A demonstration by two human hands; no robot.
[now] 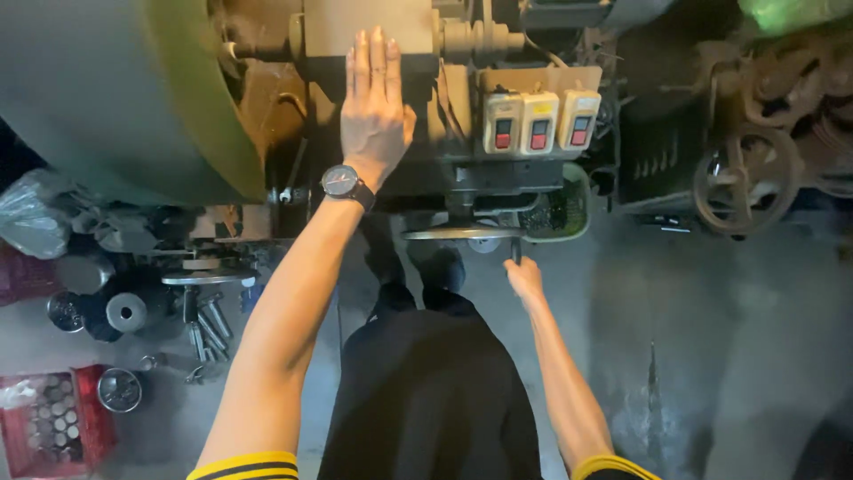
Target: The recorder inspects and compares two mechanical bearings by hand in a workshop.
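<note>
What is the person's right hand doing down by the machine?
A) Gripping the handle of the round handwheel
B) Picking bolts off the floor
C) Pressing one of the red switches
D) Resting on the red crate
A: the right hand is closed round the small handle at the rim of the handwheel, while the left hand lies flat on the machine body above, clear of the switch boxes.

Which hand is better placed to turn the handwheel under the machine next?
The right hand, probably. It already grips the small handle at the rim of the handwheel. The left hand lies flat, fingers spread, on the machine body higher up, beside the three switch boxes.
</note>
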